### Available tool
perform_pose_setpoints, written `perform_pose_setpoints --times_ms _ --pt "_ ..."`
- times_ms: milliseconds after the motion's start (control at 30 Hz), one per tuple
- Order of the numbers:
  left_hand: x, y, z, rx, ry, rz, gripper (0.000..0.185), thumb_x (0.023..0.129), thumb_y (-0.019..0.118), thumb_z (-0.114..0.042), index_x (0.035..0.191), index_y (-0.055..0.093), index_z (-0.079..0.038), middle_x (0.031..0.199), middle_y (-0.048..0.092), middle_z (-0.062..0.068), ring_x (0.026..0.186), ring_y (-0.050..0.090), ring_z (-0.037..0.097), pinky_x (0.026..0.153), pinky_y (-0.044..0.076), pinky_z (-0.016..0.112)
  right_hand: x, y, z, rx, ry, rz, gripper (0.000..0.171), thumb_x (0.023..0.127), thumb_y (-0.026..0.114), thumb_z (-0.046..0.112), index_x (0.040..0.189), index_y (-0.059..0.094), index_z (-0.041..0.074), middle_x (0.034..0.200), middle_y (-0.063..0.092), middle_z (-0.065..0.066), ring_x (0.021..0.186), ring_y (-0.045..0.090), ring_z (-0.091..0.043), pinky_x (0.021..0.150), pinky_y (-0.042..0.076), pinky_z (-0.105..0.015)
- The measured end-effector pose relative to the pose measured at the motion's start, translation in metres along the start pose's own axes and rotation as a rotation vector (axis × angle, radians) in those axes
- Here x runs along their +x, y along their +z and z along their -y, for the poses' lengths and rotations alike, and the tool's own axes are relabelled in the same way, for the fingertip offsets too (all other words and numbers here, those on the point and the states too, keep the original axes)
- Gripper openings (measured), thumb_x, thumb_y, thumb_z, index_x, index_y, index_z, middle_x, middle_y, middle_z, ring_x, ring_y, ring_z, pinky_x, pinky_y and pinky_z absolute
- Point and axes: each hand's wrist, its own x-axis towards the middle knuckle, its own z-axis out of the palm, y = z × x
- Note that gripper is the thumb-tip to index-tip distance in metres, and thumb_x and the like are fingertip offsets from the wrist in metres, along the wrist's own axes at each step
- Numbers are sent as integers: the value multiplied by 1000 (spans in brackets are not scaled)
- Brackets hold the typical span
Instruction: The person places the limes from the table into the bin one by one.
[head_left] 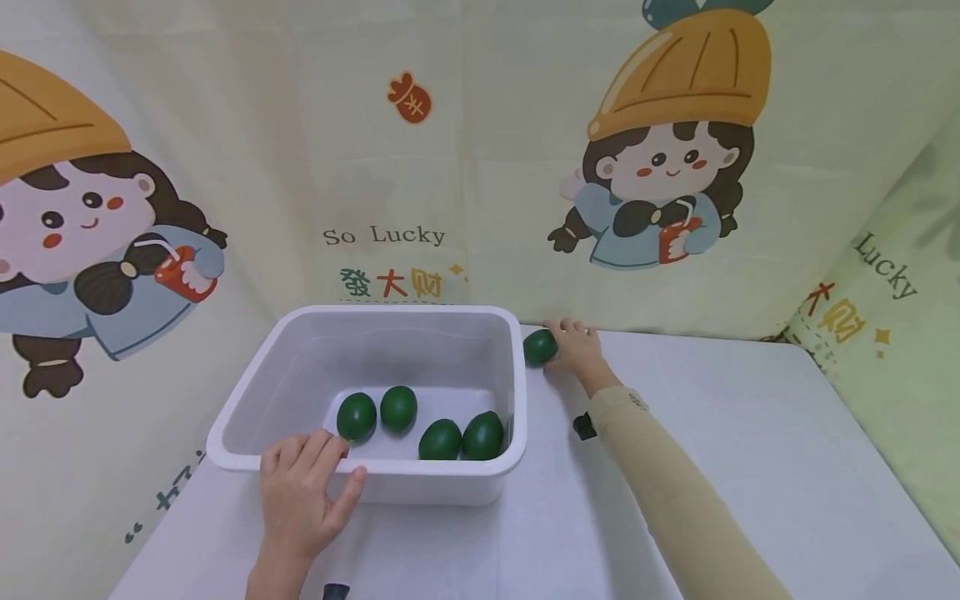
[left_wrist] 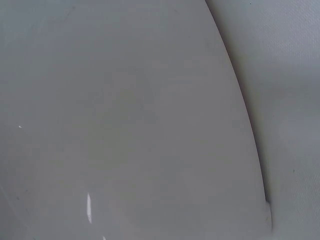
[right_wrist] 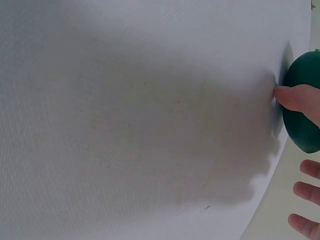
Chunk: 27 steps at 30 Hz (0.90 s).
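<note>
Green fruit [head_left: 539, 347]: right hand [head_left: 576, 348] grasps it, frame centre.
White tub [head_left: 480, 483]: left hand [head_left: 303, 492] grips its near rim.

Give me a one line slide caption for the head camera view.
Left hand grips the white tub holding four green eggs while the right hand grasps a fifth egg on the table.

White table [head_left: 750, 433] under my fingers. Beyond my fingertips, a cream cartoon backdrop [head_left: 465, 167] with girls in orange hats; "So Lucky" text [head_left: 384, 236]. Even, soft light.
</note>
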Motion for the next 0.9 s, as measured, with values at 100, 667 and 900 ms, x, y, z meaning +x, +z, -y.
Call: perform_pose_setpoints --times_ms 100,667,900 --pt "0 0 0 4 4 -3 51 90 33 -49 72 54 -5 72 52 7 69 40 27 69 26 44 0 0 1 12 7 9 84 75 72 35 142 25 18 136 34 -18 128 28 -37 103 19 -58" --pt "1 1 1 -5 20 -29 50 90 34 -48 71 53 -6 71 51 7 69 40 27 69 26 44 0 -1 3 18 31 32 82 75 70 39 142 29 14 136 35 -20 128 28 -40 103 15 -60" --pt "2 1 1 -6 18 -27 50 90 34 -48 72 53 -6 72 51 7 68 40 26 68 26 44 1 0 3 3 37 30 83 74 69 40 142 29 14 136 35 -20 128 29 -39 103 15 -59"
